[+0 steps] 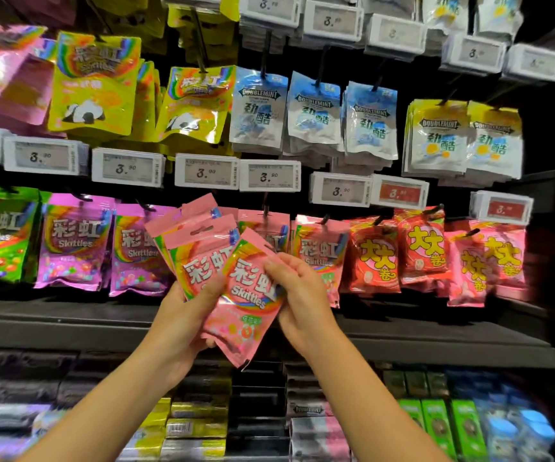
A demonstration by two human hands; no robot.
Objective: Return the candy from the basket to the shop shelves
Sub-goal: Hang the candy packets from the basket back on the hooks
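— While both hands are up at the shelf, what do they hold?

— A fan of pink Skittles packets (202, 258). The left hand (182, 315) grips the fan from below, thumb curled over the front, fingers (211, 341) wrapped behind. The right hand (297, 301) pinches the front packet (246, 305) at its right edge, its fingertips (277, 265) curled onto the printed face.

— How does that front packet lie?

— Tilted, its top leaning right, overlapping the ones behind it.

— And what is past the fingers?

— Just behind the right fingertips hang matching pink Skittles packets (319, 251) on a black peg (325, 219). Left of the left fingers hang purple Skittles packets (76, 241), then green ones (1, 231). Right of the right fingers are red and pink packets (422, 251) with yellow characters.

— Above?

— White price tags (269, 175) reading 3.90, then yellow Skittles packets (92, 85) and Doublemint packets (259, 108) on pegs. Below the wrists, boxed goods (436, 425) fill a lower shelf (436, 338), blurred.
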